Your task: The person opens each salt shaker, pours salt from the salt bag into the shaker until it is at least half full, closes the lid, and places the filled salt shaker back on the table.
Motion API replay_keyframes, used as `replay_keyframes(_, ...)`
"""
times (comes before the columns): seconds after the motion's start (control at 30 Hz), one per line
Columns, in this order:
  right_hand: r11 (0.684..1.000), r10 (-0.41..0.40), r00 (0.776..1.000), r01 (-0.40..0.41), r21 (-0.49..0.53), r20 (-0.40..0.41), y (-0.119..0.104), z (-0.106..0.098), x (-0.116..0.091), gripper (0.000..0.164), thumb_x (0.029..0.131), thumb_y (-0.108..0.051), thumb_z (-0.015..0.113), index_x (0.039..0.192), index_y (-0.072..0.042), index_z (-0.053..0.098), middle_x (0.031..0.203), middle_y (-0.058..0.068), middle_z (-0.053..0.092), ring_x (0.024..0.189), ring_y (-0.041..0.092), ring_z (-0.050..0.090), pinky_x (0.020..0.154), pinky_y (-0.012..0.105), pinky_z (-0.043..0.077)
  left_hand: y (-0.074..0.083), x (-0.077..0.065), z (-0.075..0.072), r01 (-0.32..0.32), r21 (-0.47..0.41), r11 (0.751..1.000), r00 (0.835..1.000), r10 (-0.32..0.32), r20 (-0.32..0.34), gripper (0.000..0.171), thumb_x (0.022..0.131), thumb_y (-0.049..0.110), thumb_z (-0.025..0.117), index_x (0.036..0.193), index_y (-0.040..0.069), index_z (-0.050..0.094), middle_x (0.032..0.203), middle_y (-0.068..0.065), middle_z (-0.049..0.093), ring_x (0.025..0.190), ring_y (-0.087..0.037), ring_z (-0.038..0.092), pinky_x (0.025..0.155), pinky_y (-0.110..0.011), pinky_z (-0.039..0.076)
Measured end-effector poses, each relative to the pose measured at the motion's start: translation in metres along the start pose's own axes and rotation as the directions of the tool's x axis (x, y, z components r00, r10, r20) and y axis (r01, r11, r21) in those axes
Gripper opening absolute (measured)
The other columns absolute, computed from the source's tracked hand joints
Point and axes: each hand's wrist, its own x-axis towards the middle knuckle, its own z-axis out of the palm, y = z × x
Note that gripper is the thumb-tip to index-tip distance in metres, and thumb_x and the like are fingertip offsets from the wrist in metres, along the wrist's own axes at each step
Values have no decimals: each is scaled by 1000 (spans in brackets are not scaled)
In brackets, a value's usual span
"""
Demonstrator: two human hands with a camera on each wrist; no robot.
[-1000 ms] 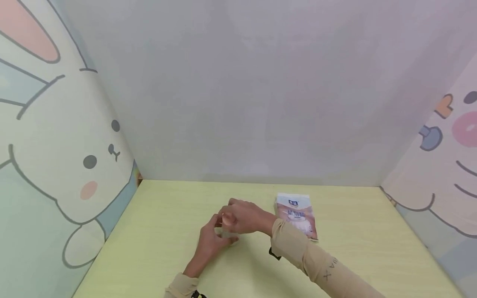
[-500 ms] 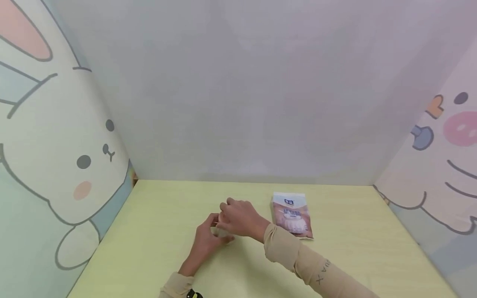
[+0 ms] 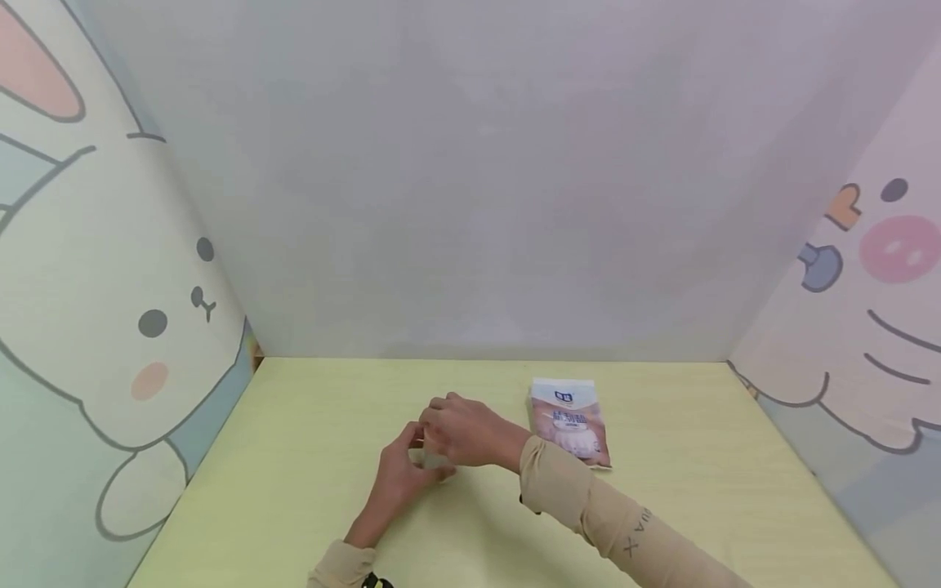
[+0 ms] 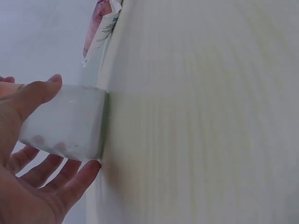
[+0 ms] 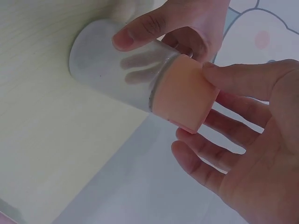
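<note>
A clear jar (image 5: 100, 60) with whitish contents stands upright on the table, capped by a peach-orange lid (image 5: 187, 95). My left hand (image 3: 400, 474) holds the jar body, thumb on one side and fingers round the other, as the left wrist view shows. From above, my right hand (image 3: 470, 433) grips the lid between thumb and fingers. In the head view that hand covers the lid and most of the jar. To the right of my right hand, a white and brown-pink printed bag (image 3: 564, 420) lies on the table.
The pale yellow table (image 3: 331, 400) meets a plain grey-white backdrop (image 3: 478, 204) at its far edge. Side panels with a cartoon rabbit (image 3: 110, 327) and a pink-snouted character (image 3: 882, 310) flank it.
My right hand has turned on the lid, and the lid's orange side no longer shows in the head view. My left hand keeps its hold. The whole head view has shifted slightly.
</note>
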Motion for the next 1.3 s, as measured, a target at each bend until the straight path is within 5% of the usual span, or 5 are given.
replay_keyframes(0.27,994,23,996,-32,-101,-84,-1,-1,-1,33,79,-29,59,110,-17,54,96,-1,53,73,11,50,51,19,43,-1,1,1,21,4,1000,1000,-21,7,58,57,36,80,105,24,50,96,6,58,89,-12,54,68,-34,50)
replay_keyframes(0.47,985,102,987,-118,-126,-126,0,-1,1,38,75,-45,62,100,-18,56,82,-6,50,57,5,43,44,17,38,0,2,3,31,13,999,1000,-31,2,56,58,29,82,105,25,51,97,8,58,91,-14,54,69,-35,49)
replay_keyframes(0.87,1000,-1,998,0,-9,-60,2,-2,5,9,78,-18,59,87,-17,61,79,-9,49,66,4,42,52,13,37,0,2,0,25,-15,1000,999,-25,20,56,59,25,81,106,25,50,99,6,57,91,-15,54,65,-31,52)
replay_keyframes(1.07,997,-65,997,66,31,-30,0,-5,3,17,82,-9,53,96,-16,59,89,-7,53,72,8,43,56,14,37,-2,2,0,14,-28,1000,1000,-14,17,59,58,36,80,108,25,50,99,5,57,91,-14,53,63,-31,52)
replay_keyframes(1.3,999,12,992,-16,-33,-128,-2,-5,1,28,78,-18,52,105,-15,56,95,0,52,71,9,47,48,15,38,-4,2,2,45,-11,999,999,-45,14,57,57,38,80,104,27,50,97,8,57,90,-11,53,66,-32,52)
